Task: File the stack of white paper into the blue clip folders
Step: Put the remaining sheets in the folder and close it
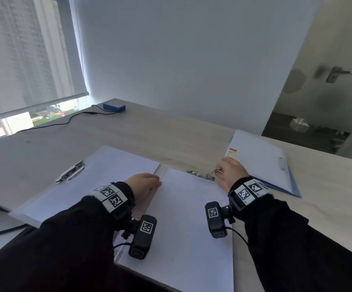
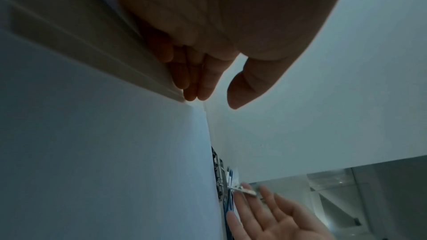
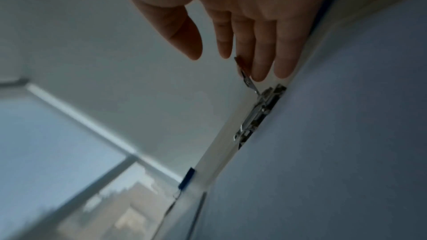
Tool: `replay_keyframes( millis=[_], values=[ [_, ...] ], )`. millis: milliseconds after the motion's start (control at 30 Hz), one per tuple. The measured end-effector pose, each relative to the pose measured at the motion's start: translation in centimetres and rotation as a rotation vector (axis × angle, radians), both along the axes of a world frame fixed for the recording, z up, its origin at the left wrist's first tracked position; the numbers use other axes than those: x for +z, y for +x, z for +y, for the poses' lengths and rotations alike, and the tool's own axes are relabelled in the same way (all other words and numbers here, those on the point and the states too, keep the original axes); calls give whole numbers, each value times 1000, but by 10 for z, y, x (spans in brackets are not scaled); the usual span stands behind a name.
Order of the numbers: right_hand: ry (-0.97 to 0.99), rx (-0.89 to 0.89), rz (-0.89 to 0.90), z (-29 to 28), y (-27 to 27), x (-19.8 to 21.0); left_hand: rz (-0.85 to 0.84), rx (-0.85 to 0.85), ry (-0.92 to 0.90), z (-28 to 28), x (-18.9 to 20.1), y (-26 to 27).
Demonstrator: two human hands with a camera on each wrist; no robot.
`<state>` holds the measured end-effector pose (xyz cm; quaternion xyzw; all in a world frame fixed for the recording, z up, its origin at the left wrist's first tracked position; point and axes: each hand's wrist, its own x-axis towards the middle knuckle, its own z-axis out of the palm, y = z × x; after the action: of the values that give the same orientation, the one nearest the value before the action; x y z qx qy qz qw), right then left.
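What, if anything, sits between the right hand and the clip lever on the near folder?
Nothing visible. The right hand already has its fingers on the raised clip lever; the left hand rests on the paper.

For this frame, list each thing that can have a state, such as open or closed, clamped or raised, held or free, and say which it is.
open folder: lying open flat, paper on both halves.
right clip: lever raised.
left clip: untouched; open or shut unclear.
right hand: fingers straight, touching the lever.
left hand: resting flat at the folder's spine.
second folder: closed, beside the right hand.
roller blind: mostly lowered.
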<state>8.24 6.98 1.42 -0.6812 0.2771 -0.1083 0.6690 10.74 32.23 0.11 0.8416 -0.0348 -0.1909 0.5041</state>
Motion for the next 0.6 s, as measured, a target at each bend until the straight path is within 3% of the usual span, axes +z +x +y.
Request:
replay_keyframes(
  millis=[133, 267, 400, 600],
  values=[
    [-573, 308, 140, 26, 21, 5, 20, 4, -20, -1, -3, 4],
    [-1111, 608, 410, 43, 37, 7, 43, -14, -33, 2, -5, 6],
    [-1348, 740, 607, 56, 40, 5, 32, -62, 10, 2, -6, 7],
    [-1510, 839, 692, 59, 51, 0, 15, -78, 27, 2, -9, 10]
  ],
)
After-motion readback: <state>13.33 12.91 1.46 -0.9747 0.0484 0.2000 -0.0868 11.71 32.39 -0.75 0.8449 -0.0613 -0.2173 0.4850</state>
